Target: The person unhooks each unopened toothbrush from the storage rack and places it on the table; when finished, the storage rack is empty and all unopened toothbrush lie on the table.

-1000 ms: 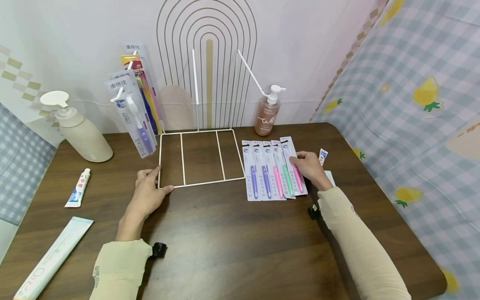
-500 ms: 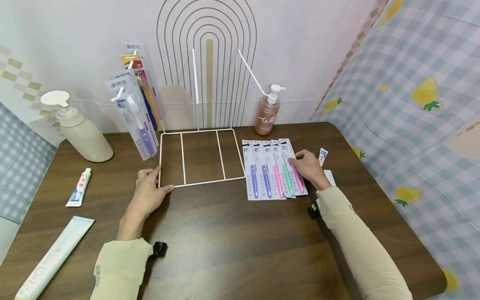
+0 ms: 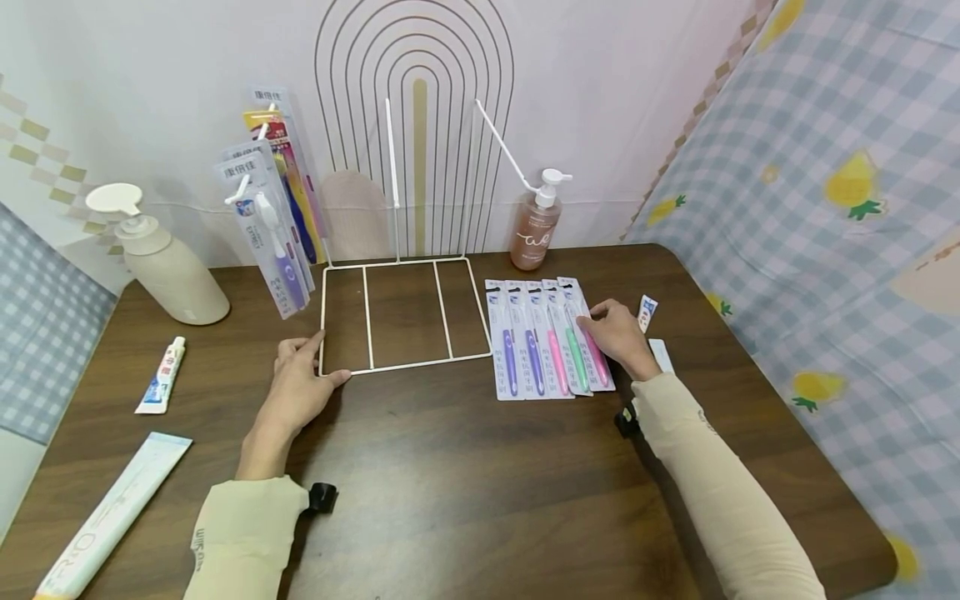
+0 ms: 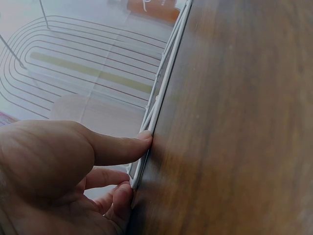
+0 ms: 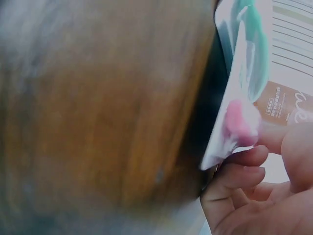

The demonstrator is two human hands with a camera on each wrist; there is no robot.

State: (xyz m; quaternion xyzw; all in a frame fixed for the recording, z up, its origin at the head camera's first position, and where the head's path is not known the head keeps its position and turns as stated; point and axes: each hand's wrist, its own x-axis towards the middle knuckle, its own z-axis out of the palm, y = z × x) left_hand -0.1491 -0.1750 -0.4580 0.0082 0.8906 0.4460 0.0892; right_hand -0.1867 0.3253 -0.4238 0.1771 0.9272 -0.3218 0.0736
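At the table's middle back stands a white wire rack [image 3: 412, 365]. My left hand [image 3: 296, 383] holds its front left corner, the thumb on the front bar and fingers at the side. Packaged toothbrushes [image 3: 279, 250] hang from the rack's left hooks; two right-hand arms are bare. Beside the rack lie several packaged toothbrushes in a row, with purple, pink and green handles. The rightmost, a pink packaged toothbrush [image 3: 592, 350], is pinched at its right edge by my right hand [image 3: 618, 333]. In the right wrist view, the pink handle end [image 5: 237, 120] shows by the fingers.
A cream pump bottle [image 3: 172, 275] stands back left, a brown pump bottle [image 3: 534, 233] behind the row. Left lie a small toothpaste tube [image 3: 161, 377] and a long pale tube [image 3: 112, 512]. Right of my right hand are a small tube [image 3: 647, 312] and a partly hidden white item [image 3: 660, 354].
The rightmost packaged toothbrush has shifted slightly left and toward me at its top, closer in line with the row. My left hand stays at the rack's corner.
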